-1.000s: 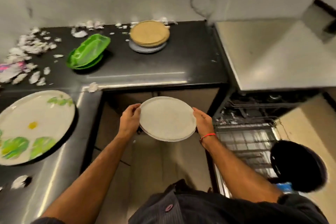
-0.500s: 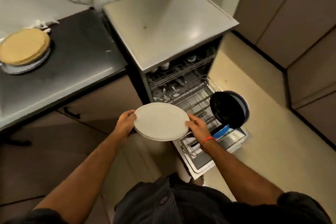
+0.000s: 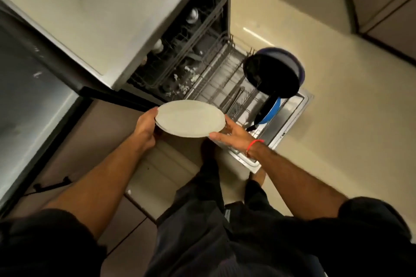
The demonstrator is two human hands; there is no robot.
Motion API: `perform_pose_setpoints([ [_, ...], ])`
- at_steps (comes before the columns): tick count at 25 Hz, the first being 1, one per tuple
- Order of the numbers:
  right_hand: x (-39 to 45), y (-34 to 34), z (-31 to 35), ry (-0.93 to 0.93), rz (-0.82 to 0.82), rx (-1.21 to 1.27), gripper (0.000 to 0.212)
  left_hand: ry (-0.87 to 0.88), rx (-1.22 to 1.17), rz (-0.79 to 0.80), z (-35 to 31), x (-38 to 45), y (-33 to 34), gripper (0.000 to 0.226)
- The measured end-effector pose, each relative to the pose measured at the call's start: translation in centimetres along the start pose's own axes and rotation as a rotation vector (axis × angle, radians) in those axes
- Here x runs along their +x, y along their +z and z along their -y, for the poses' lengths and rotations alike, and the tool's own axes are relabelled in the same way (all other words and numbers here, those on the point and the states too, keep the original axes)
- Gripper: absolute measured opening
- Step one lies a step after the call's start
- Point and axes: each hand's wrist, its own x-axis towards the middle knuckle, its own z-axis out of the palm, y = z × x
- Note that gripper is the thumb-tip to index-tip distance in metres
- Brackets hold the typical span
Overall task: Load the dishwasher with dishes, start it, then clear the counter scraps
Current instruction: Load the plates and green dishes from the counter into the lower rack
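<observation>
Left hand [image 3: 144, 128] grips the pale plates [image 3: 190, 118]; right hand [image 3: 234, 136], fingers extended, steadies the rim. Tilt them upright and slot between lower-rack [image 3: 222, 83] tines, clear of the black pan [image 3: 271, 75].

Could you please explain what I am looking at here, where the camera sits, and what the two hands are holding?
There is no robot here: a person wears one wide-angle camera on the head, looking down past their own arms, so the room looks bent. The left hand and the right hand hold a small stack of pale plates by opposite edges, roughly level. The right hand's fingers look fairly straight, under and along the rim. Just beyond the plates is an open dishwasher with its lower rack pulled out over the open door. A dark pan stands on edge in that rack, with something blue beside it. The upper rack holds small items too blurred to name. The plates are not yet in a rack.
</observation>
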Motion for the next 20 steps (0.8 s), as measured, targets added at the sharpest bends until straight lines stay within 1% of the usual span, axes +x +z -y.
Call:
perform_pose_setpoints([
  [2, 3.9, 0.5, -1.8, 0.051, -0.034, 0.023, 0.084, -0.046, 0.033, 0.011, -0.2, 4.9, 1.4, 0.017],
  [4, 7.7, 0.6, -4.0, 0.066, -0.086, 0.05, 0.089, -0.079, 0.054, 0.03, 0.3, 9.7, 3.0, 0.029],
  [6, 12.9, 0.5, -7.2, 0.096, -0.129, 0.071, 0.088, -0.131, 0.094, 0.037, 1.4, 16.2, 4.8, 0.039],
  [9, 18.9, 0.5, -11.4, 0.122, -0.212, 0.132, 0.089, -0.214, 0.131, 0.056, 3.2, 23.3, 7.3, 0.048],
  [12, 23.8, 0.5, -14.7, 0.142, -0.264, 0.186, 0.08, -0.212, 0.159, 0.025, 4.3, 28.8, 9.1, 0.044],
  [15, 27.9, 0.2, -16.7, 0.132, -0.296, 0.231, 0.088, -0.209, 0.166, 0.013, 5.5, 33.8, 10.5, 0.043],
  [16, 28.7, 0.1, -16.8, 0.128, -0.302, 0.247, 0.088, -0.213, 0.152, 0.014, 5.6, 34.7, 10.8, 0.04],
  [18, 30.2, -0.1, -16.8, 0.136, -0.339, 0.249, 0.084, -0.214, 0.139, 0.037, 5.2, 35.9, 11.5, 0.033],
  [20, 31.3, -0.4, -16.1, 0.152, -0.408, 0.216, 0.083, -0.205, 0.113, 0.096, 4.5, 36.5, 12.4, 0.035],
])
